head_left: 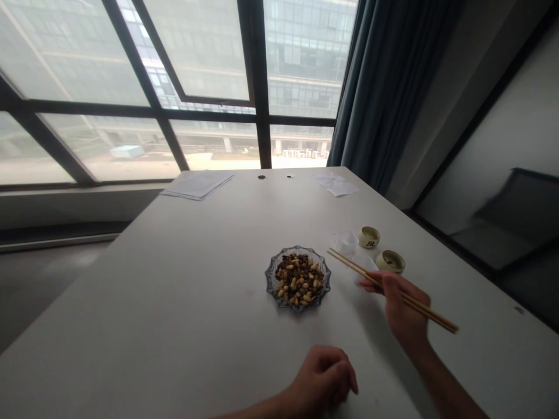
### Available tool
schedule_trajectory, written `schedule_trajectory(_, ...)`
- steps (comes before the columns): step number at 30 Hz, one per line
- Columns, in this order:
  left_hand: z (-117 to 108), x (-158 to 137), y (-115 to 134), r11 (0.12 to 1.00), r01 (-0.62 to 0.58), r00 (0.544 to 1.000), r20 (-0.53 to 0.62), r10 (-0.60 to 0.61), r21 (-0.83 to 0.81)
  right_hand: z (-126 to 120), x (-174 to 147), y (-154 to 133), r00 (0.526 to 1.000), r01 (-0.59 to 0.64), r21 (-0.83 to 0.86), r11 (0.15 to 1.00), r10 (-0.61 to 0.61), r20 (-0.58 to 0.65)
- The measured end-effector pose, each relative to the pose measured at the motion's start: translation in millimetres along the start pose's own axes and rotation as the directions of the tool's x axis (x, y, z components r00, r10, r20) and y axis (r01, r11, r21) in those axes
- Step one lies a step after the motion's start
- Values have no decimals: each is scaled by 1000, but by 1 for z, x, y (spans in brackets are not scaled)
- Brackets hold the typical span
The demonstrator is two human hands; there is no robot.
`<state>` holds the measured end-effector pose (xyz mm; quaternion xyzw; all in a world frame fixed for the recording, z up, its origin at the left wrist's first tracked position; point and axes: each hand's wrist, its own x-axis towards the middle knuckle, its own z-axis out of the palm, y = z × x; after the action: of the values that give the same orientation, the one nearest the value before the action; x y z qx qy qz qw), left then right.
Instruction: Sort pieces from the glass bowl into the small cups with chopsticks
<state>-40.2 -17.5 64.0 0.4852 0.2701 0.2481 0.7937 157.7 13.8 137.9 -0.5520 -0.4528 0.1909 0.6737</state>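
My right hand (406,311) is closed round a pair of wooden chopsticks (362,271), whose tips are together and point left, just right of a glass bowl (271,283). A mix of nuts and dark seeds (300,280) fills the bowl. Beyond the right hand stand two small pale green cups (369,237), the nearer one (392,262) with something dark inside. Clear plastic cups (346,241) are beside them, one partly hidden by the chopsticks and hand. Near the table's front, my left hand (322,378) rests with its fingers curled, nothing visible in it.
White sheets of paper (198,185) lie at the far left of the white table (174,302), and a crumpled sheet (338,184) at the far right. Two round holes (261,177) are at its back edge. Windows and a dark curtain (384,87) stand beyond.
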Motion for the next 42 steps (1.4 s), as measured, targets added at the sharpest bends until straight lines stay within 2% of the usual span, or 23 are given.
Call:
schedule_trajectory(3, -1, 1, -1, 1000, 1, 1000, 18, -1, -8, 37, 2, 3, 983, -7, 18, 1000, 3, 185)
schedule_trajectory(5, -1, 1, -1, 1000, 6, 1000, 30, -5, -14, 54, 4, 6, 965, -7, 1, 1000, 7, 261)
schedule_trajectory(9, 0, 1, 1, 1000, 15, 999, 46, -15, -18, 73, 8, 10, 954, -7, -26, 1000, 14, 300)
schedule_trajectory(15, 0, 0, 4, 999, 26, 998, 50, -25, -19, 79, 18, 2, 941, 0, -84, 996, 28, 337)
schedule_trajectory(21, -3, 0, 1, 999, 31, 998, 47, -31, -10, 92, 24, -26, 816, 90, -177, 980, 29, 577)
schedule_trajectory(23, -4, 0, -1, 1000, 31, 998, 51, -31, -5, 95, 26, -32, 813, 113, -180, 977, 13, 582)
schedule_trajectory(28, -6, 3, -5, 999, 33, 998, 57, -33, 1, 95, 39, -34, 861, 109, -242, 964, 30, 507)
schedule_trajectory(35, -8, 4, -6, 999, 33, 998, 60, -33, 0, 96, 39, -24, 790, 151, -211, 966, 11, 614)
schedule_trajectory(42, -7, 2, -6, 999, 39, 997, 60, -39, -10, 96, 37, -21, 778, 203, -215, 955, -24, 628)
